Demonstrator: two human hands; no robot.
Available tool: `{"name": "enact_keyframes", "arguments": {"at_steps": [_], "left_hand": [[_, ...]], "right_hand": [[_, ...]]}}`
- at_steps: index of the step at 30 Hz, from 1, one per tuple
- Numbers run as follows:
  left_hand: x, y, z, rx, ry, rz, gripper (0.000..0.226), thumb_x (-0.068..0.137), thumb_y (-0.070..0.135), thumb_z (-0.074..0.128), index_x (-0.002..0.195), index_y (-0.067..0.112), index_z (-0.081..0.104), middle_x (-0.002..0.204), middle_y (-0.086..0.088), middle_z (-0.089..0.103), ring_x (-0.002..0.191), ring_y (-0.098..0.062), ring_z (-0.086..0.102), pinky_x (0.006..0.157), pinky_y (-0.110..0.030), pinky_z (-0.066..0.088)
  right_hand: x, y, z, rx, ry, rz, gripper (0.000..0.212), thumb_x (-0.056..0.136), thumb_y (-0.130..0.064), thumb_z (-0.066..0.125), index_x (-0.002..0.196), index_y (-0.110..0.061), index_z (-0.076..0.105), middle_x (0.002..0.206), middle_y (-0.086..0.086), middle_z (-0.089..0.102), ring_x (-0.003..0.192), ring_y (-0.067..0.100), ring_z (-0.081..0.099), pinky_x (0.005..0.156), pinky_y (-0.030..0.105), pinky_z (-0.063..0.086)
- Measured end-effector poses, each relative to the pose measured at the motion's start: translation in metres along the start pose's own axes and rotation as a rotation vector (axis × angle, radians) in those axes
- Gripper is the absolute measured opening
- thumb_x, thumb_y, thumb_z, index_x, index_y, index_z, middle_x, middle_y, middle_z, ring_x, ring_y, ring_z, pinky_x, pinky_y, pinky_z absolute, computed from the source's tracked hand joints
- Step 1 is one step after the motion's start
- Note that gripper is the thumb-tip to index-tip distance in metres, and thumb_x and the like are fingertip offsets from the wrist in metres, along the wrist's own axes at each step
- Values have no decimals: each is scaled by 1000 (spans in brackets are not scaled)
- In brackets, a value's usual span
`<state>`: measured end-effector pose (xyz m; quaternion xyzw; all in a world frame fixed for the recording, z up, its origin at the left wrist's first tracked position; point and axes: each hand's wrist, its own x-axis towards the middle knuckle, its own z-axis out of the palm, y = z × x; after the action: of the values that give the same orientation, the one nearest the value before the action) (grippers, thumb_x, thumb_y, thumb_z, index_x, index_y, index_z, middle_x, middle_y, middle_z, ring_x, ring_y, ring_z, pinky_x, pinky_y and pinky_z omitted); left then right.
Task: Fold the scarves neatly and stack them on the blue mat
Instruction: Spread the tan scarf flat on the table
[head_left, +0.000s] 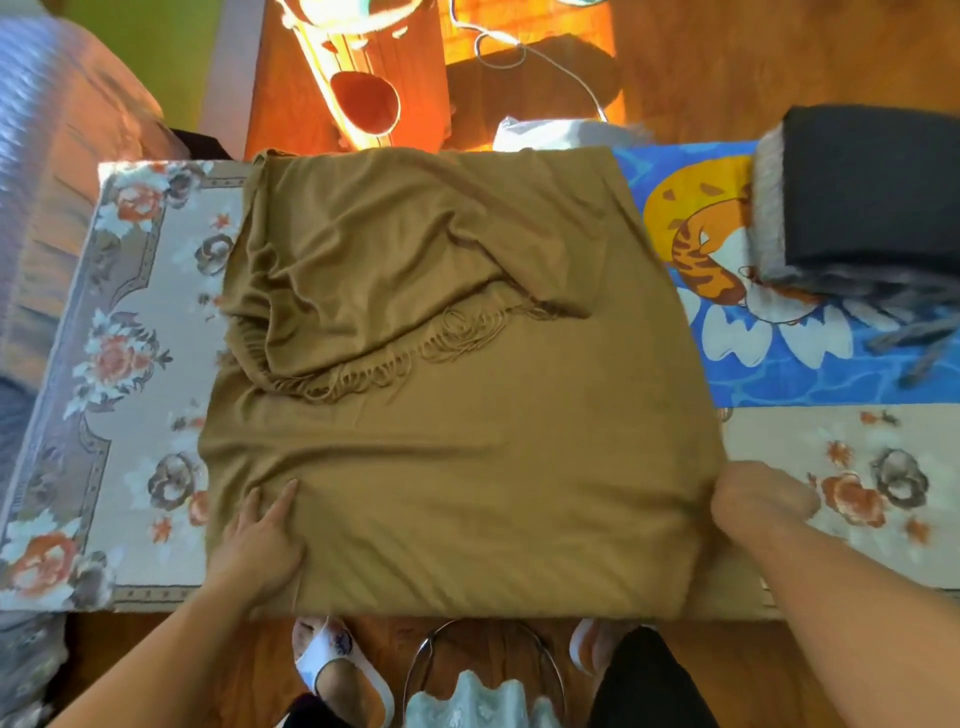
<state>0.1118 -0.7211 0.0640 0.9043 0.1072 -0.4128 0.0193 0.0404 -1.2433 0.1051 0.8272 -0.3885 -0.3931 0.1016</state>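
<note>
Tan scarf (467, 467) spread wide over middle of floral-covered table (130, 364), near edge hanging just past table's front. Upper layer folded back and rumpled at far left, with fringe (415, 348) trailing in loose line across cloth's middle. Left hand (260, 540) flat on near-left corner of scarf, fingers straight and slightly spread, pressing cloth down. Right hand (758, 499) at scarf's near-right edge, resting on table beside cloth; fingers tucked at or under fabric edge, so grip hard to judge: cannot tell whether pinching or merely touching. Blue mat (779, 374) with tiger cartoon and white petals lying on far-right part of table, left border partly covered by scarf. Dark folded scarf (872, 187) sitting on mat's far-right corner atop grey folded scarf (769, 208), whose grey tassels (914, 327) spill toward front. Wooden floor (727, 62) beyond table, sunlit, with white cord (550, 62) looping across. Slippered feet (332, 670) visible below table's front edge.
</note>
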Motion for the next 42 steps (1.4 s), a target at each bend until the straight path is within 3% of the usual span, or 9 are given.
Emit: {"name": "enact_keyframes", "arguments": {"at_steps": [6, 8, 13, 18, 22, 30, 34, 38, 42], "left_hand": [[28, 40, -68, -370, 301, -63, 19, 96, 27, 52, 84, 13, 59, 100, -15, 66, 89, -32, 58, 83, -42, 49], [63, 57, -106, -783, 374, -110, 30, 94, 38, 58, 93, 8, 62, 90, -11, 65, 79, -26, 59, 76, -38, 50], [156, 73, -149, -1192, 238, -267, 73, 77, 60, 71, 129, 9, 60, 114, -10, 68, 99, -32, 68, 92, -50, 57], [162, 82, -150, -972, 353, -215, 21, 91, 23, 60, 106, 9, 67, 108, -17, 69, 103, -41, 65, 93, -51, 56], [102, 82, -162, -1182, 586, -99, 17, 100, 26, 53, 90, 13, 57, 87, -7, 59, 84, -26, 60, 79, -43, 51], [-49, 72, -194, -1450, 509, 39, 21, 103, 23, 58, 112, 4, 55, 91, -19, 65, 74, -31, 62, 64, -36, 52], [-91, 73, -196, -1848, -23, -96, 28, 104, 26, 56, 117, 5, 68, 106, -13, 77, 95, -26, 75, 86, -46, 61], [-129, 85, -171, -1496, -351, -101, 31, 96, 21, 70, 115, -2, 63, 102, -20, 76, 93, -35, 75, 80, -51, 61], [-124, 67, -137, -1323, -204, -203, 39, 91, 30, 66, 118, 2, 63, 110, -14, 72, 101, -41, 70, 87, -58, 58]], "right_hand": [[28, -124, -97, 704, -54, -133, 22, 96, -15, 56, 112, -1, 61, 95, 16, 63, 86, 34, 65, 71, 38, 56], [42, -176, -127, 1154, -224, -121, 22, 98, -22, 58, 108, -2, 59, 81, 16, 58, 62, 27, 57, 47, 27, 48], [80, -241, -159, 1609, -368, 77, 23, 98, -37, 60, 108, -19, 51, 93, 4, 51, 67, 16, 48, 54, 30, 46], [94, -247, -162, 1663, -242, 94, 17, 98, -28, 62, 110, -17, 58, 122, 2, 55, 82, 15, 53, 66, 26, 44], [49, -206, -171, 1306, 355, -65, 36, 89, -41, 67, 109, -11, 65, 127, 15, 59, 116, 35, 55, 93, 40, 43], [-89, -101, -211, 1411, 484, -408, 30, 99, -33, 59, 78, -17, 44, 72, -5, 44, 61, -1, 43, 57, 15, 37], [-124, -72, -209, 1719, 113, -325, 15, 95, -27, 67, 103, -18, 58, 92, -3, 62, 78, 6, 56, 69, 23, 45], [-158, -55, -180, 1630, -454, -160, 16, 95, -2, 60, 109, -10, 61, 87, 6, 68, 73, 19, 64, 57, 30, 49], [-168, -35, -126, 1626, -667, 107, 9, 96, 6, 53, 97, 3, 62, 84, 16, 67, 71, 29, 64, 45, 35, 56]]}}
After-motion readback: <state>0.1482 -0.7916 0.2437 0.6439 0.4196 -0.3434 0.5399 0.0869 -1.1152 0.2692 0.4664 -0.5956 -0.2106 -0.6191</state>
